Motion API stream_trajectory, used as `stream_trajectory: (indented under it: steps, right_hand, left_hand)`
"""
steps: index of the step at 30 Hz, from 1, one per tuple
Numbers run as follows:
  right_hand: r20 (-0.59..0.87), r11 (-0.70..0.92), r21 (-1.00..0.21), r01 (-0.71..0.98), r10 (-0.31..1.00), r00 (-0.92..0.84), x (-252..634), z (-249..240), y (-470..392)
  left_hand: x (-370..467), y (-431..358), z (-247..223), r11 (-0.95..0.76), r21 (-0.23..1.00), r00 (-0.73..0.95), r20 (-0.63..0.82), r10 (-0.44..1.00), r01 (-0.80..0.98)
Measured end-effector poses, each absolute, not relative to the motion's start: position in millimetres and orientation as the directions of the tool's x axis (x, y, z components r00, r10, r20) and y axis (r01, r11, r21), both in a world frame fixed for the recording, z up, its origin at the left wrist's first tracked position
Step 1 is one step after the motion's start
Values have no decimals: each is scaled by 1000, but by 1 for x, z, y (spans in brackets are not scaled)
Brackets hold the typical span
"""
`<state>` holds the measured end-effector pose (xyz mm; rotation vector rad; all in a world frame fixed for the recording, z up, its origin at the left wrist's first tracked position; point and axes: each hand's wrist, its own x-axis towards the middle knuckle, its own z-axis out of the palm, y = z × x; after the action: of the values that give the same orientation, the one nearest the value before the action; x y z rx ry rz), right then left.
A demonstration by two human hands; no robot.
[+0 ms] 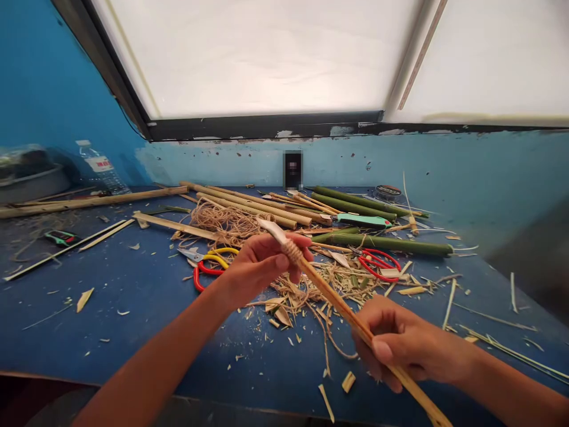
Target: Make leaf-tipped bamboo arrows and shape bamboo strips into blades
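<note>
A long bamboo stick slants across the front of the view, its near end running down to the bottom edge. At its far end a pale, flat, pointed tip is lashed on with turns of twine. My left hand is closed around the stick at the lashing, thumb and fingers touching it. Lower on the shaft, my right hand grips the stick with the thumb on top. Just left of my left hand lie red and yellow scissors. Beneath the stick are wood shavings and loose twine.
A heap of twine lies before several bamboo poles. Green bamboo, a mint-green utility knife and red-handled scissors are to the right. A water bottle and basin stand back left on the blue table.
</note>
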<state>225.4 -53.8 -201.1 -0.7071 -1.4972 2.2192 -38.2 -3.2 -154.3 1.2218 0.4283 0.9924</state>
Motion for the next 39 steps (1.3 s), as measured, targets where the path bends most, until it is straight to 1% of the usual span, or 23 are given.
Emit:
stream_trajectory:
  steps: [3, 6, 11, 16, 18, 24, 28, 30, 35, 37, 39]
  right_hand:
    - [-254, -414, -910, -39, 629, -735, 226, -204, -53]
    - [-277, -423, -906, -28, 641, -715, 226, -203, -52]
    - [-277, -435, -901, 1, 572, -772, 223, -199, -49]
    - [-331, -507, -858, 81, 425, -843, 219, -200, -48]
    - [-326, -508, -857, 92, 395, -859, 218, -200, -49]
    - [-294, -494, -866, 77, 378, -878, 216, -199, -49]
    - [-309, -517, -851, 88, 359, -880, 215, -198, -49]
    - [-324, -527, -843, 105, 344, -881, 215, -200, -50]
    - [-341, -536, -832, 139, 299, -891, 216, -209, -55]
    - [-314, -527, -842, 113, 308, -898, 216, -210, -58]
    - [-258, -508, -860, 53, 341, -904, 216, -209, -59]
  left_hand:
    - [-38, -1, -155, -5, 895, 474, 242, 847, -447]
    - [-39, 0, -157, -6, 884, 472, 256, 844, -468]
    - [-39, -4, -153, -6, 881, 525, 287, 801, -473]
    - [-40, -7, -148, -9, 892, 587, 305, 750, -452]
    - [-41, -9, -148, -4, 899, 607, 300, 736, -439]
    - [-43, -9, -150, -4, 899, 645, 318, 695, -439]
    - [-41, -5, -153, -1, 857, 675, 407, 616, -515]
    - [-40, -3, -153, 7, 846, 687, 427, 588, -533]
    - [-37, -2, -156, 10, 862, 691, 400, 602, -507]
    - [-36, 0, -159, 3, 877, 685, 374, 625, -480]
    - [-34, 1, -163, -2, 890, 672, 345, 655, -456]
